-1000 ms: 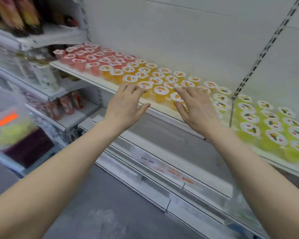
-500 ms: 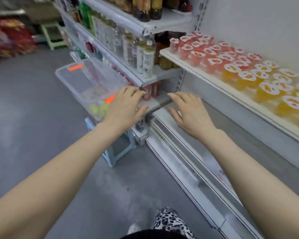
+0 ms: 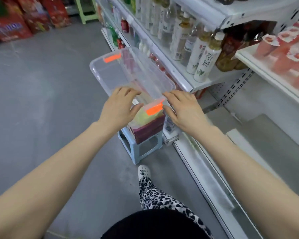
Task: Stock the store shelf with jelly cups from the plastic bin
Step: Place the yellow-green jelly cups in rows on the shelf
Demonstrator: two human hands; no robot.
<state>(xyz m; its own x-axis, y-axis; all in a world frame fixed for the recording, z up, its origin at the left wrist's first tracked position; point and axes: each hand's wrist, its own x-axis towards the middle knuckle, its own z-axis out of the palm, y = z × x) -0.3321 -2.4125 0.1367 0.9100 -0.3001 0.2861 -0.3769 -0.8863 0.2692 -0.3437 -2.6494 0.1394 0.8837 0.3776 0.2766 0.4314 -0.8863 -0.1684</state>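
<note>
Far left, red bags (image 3: 10,23) are stacked on the grey floor (image 3: 41,100). The left hand (image 3: 118,107) is over the near left corner of the plastic bin (image 3: 114,73), fingers spread and loosely bent, holding nothing; contact with the rim cannot be confirmed. The bin is clear and open-topped, and stands on a light-blue stool (image 3: 138,150) just beside the lower shelving. Yellow-green and purple contents show through its near wall, too blurred to identify. An orange latch (image 3: 154,109) sits on the near end, between the two hands. The right hand (image 3: 183,111) is at the near right corner, fingers nearly straight, gripping nothing. Right of it, bottles (image 3: 202,61) stand upright in rows. Far right, red jelly cups (image 3: 283,54) are on the store shelf (image 3: 259,71).
</note>
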